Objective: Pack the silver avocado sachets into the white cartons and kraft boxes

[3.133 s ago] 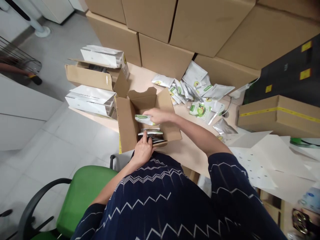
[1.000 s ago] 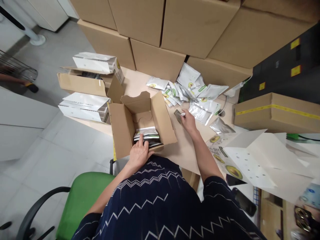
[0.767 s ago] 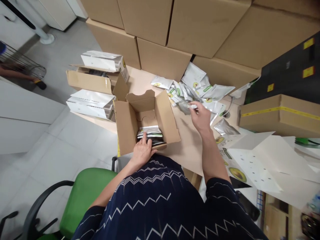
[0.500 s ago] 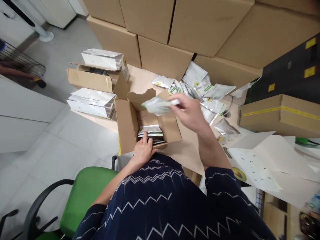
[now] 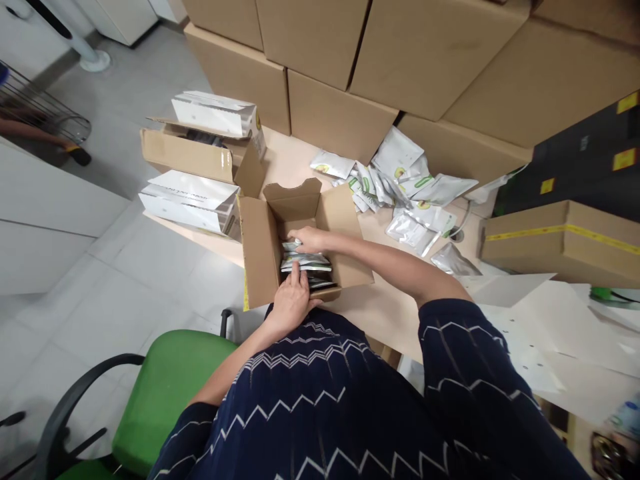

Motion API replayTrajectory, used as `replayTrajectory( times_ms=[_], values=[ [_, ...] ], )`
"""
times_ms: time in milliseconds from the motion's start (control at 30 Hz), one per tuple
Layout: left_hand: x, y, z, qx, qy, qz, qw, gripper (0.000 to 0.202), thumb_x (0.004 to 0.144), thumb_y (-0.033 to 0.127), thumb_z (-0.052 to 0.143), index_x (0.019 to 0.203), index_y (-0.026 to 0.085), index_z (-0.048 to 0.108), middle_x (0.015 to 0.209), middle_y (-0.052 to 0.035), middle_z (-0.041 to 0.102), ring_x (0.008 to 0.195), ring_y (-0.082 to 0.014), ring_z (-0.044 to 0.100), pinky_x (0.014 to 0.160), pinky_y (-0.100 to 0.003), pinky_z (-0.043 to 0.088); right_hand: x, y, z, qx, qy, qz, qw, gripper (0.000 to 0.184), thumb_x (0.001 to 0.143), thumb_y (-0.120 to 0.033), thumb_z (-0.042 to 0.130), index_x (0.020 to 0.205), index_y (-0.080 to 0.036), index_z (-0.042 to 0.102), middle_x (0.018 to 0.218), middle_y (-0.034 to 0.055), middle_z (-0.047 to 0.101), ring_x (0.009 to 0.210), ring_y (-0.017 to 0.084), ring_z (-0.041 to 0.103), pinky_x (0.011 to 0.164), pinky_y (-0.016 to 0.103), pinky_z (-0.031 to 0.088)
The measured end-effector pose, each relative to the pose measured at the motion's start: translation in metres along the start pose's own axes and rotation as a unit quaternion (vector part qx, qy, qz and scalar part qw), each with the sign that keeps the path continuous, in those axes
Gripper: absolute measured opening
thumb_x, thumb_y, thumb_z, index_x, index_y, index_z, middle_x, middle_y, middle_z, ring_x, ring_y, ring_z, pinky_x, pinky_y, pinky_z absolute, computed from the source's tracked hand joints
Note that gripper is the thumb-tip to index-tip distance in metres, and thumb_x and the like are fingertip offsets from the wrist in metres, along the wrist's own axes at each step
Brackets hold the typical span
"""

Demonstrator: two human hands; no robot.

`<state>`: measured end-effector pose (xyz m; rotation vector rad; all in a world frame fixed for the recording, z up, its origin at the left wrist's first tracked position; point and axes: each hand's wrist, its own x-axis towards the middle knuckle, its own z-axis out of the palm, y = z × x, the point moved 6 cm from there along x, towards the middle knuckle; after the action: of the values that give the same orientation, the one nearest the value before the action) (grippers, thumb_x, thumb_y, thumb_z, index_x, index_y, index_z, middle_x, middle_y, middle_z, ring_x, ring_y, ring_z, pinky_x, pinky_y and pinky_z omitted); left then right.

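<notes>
An open cardboard box (image 5: 261, 257) stands at the table's front edge, with a row of silvery-white sachets (image 5: 313, 265) inside it. My right hand (image 5: 309, 240) is down in the box, its fingers closed on the top of a sachet (image 5: 289, 247) at the far side of the row. The hand partly covers that sachet. At the near side, my left hand (image 5: 291, 298) leans over the box edge with its fingers stretched out onto the sachets. Beyond the box to the right lies a loose pile of similar sachets (image 5: 400, 177) with green and avocado prints.
Large cartons (image 5: 340, 110) are stacked behind the table. White printed boxes (image 5: 187, 200) and an opened carton (image 5: 187, 155) stand at left. A taped carton (image 5: 525, 233) and unfolded white card (image 5: 540, 320) lie right. A green chair (image 5: 173, 387) is at lower left.
My right hand has come down and left from above the box, bringing its sachet in behind the others. My left hand stays at the near edge.
</notes>
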<state>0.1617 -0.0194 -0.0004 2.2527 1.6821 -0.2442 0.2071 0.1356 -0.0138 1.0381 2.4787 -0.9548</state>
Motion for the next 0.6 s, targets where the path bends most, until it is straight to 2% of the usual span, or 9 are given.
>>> replayTrajectory(
  times_ms=[100,200,300,400,467,500,567,600],
  values=[
    [0.002,0.001,-0.001,-0.014,-0.002,-0.004,1.000,0.088,0.083,0.051,0.071,0.143,-0.004,0.039,0.156,-0.0368,0.026,0.129,-0.0366,0.055,0.105,-0.040,0.048,-0.013,-0.001,-0.009,0.035,-0.043,-0.026,0.998,0.084,0.079,-0.036,0.077,0.150,-0.010,0.039,0.137,0.0187,0.061,0.119,0.026,0.063,0.091,0.028,0.048],
    [0.004,0.003,-0.002,-0.037,-0.007,-0.003,0.999,0.091,0.083,0.051,0.071,0.145,-0.004,0.036,0.157,-0.0374,0.024,0.135,-0.0373,0.050,0.109,-0.041,0.044,-0.027,-0.005,-0.004,0.021,-0.095,-0.050,0.994,0.097,0.072,-0.034,0.082,0.151,-0.006,0.034,0.137,0.0218,0.059,0.117,0.028,0.062,0.090,0.029,0.048],
    [0.003,0.000,-0.005,-0.070,-0.025,-0.006,0.997,0.092,0.082,0.051,0.073,0.147,0.000,0.034,0.159,-0.0358,0.021,0.141,-0.0378,0.042,0.112,-0.042,0.042,-0.031,-0.008,0.012,-0.025,-0.114,-0.046,0.992,0.086,0.071,-0.023,0.080,0.145,-0.007,0.040,0.128,0.0202,0.065,0.107,0.027,0.066,0.081,0.028,0.049],
    [0.000,-0.010,-0.020,-0.108,-0.062,0.001,0.992,0.083,0.084,0.051,0.069,0.148,0.010,0.035,0.162,-0.0289,0.019,0.138,-0.0359,0.047,0.108,-0.041,0.046,-0.026,-0.006,0.025,-0.064,-0.106,-0.024,0.992,0.060,0.076,-0.017,0.071,0.134,-0.011,0.052,0.116,0.0169,0.070,0.099,0.026,0.068,0.073,0.026,0.048],
    [0.004,-0.023,-0.041,-0.121,-0.061,0.006,0.991,0.064,0.092,0.047,0.059,0.145,0.015,0.041,0.163,-0.0224,0.023,0.133,-0.0313,0.054,0.105,-0.038,0.048,-0.023,-0.005,0.026,-0.071,-0.093,-0.022,0.993,0.047,0.081,-0.018,0.066,0.127,-0.011,0.058,0.114,0.0161,0.071,0.099,0.026,0.069,0.072,0.025,0.047],
    [0.011,-0.030,-0.055,-0.118,-0.036,0.000,0.992,0.052,0.097,0.041,0.051,0.143,0.017,0.045,0.161,-0.0191,0.028,0.132,-0.0286,0.055,0.107,-0.037,0.047,-0.022,-0.005,0.024,-0.072,-0.087,-0.022,0.993,0.045,0.082,-0.018,0.064,0.126,-0.011,0.059,0.114,0.0158,0.071,0.100,0.025,0.069,0.072,0.025,0.047],
    [0.034,-0.043,-0.083,-0.096,0.014,-0.009,0.995,0.042,0.102,0.031,0.038,0.138,0.015,0.051,0.154,-0.0163,0.041,0.133,-0.0265,0.053,0.109,-0.037,0.045,-0.021,-0.004,0.021,-0.077,-0.084,-0.015,0.993,0.045,0.082,-0.016,0.063,0.127,-0.011,0.060,0.115,0.0148,0.072,0.099,0.024,0.069,0.072,0.024,0.047],
    [0.051,-0.047,-0.092,-0.085,0.020,-0.006,0.996,0.041,0.103,0.027,0.033,0.136,0.014,0.053,0.150,-0.0160,0.046,0.131,-0.0260,0.054,0.108,-0.037,0.044,-0.021,-0.004,0.020,-0.081,-0.085,-0.013,0.993,0.045,0.082,-0.014,0.063,0.127,-0.011,0.060,0.115,0.0141,0.072,0.098,0.023,0.069,0.072,0.023,0.047]
  ],
)
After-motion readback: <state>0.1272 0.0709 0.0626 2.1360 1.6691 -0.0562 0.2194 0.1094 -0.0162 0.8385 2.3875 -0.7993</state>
